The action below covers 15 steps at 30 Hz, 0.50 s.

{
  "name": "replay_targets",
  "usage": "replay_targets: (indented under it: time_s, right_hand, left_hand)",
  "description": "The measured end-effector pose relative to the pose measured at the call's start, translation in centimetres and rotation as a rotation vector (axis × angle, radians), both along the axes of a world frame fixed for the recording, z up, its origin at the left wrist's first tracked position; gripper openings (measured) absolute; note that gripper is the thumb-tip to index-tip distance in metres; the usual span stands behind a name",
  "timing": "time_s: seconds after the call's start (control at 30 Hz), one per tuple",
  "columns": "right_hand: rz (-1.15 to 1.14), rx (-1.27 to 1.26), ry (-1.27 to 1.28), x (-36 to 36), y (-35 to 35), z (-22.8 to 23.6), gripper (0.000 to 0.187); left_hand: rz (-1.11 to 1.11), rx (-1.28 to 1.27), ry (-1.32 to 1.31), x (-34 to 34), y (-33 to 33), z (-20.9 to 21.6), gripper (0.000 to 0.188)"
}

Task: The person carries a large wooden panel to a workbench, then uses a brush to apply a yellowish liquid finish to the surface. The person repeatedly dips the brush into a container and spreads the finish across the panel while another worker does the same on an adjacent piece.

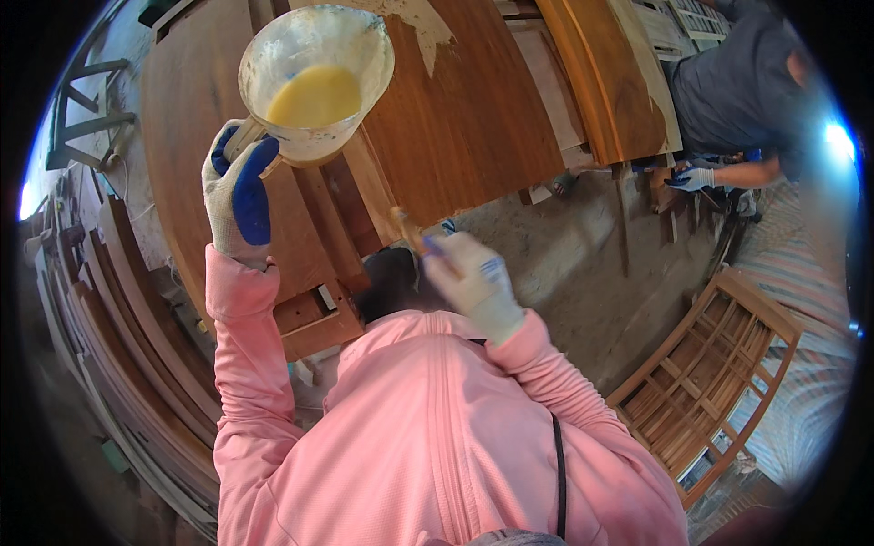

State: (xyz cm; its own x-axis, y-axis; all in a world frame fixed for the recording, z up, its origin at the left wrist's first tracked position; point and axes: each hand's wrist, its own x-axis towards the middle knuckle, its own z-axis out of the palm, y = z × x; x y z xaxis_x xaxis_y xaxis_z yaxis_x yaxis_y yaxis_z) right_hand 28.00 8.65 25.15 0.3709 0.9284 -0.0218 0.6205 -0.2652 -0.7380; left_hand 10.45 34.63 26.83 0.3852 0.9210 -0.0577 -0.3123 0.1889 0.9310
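1. The jug (308, 143) is held up by its handle in the left hand (241, 196), the fingers closed around it; yellowish liquid (314, 97) is contained inside.
2. The brush (408, 227) is gripped in the right hand (475, 284), the fingers drawn narrow around it; both are blurred.
3. The brush is positioned near the lower left corner of the brown panel (464, 118); whether the wood is touched cannot be told.
4. Long boards (137, 300) are stacked at the left.
5. A slatted frame (706, 364) is seen lower right, and a co-worker (742, 91) upper right.
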Motion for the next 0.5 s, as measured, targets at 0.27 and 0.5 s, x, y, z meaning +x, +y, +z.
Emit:
replay_targets:
  time_s: [0.27,0.5]
  right_hand:
    - [0.130,-0.215,-0.524,1.6,-1.1,0.6,0.016]
    - [-0.242,-0.068,0.199,2.8,-1.6,-0.9,0.019]
  left_hand:
    - [-0.081,-0.021,0.009,3.0,0.7,-0.1,0.025]
    - [-0.176,0.185,0.035,8.4,0.8,0.7,0.023]
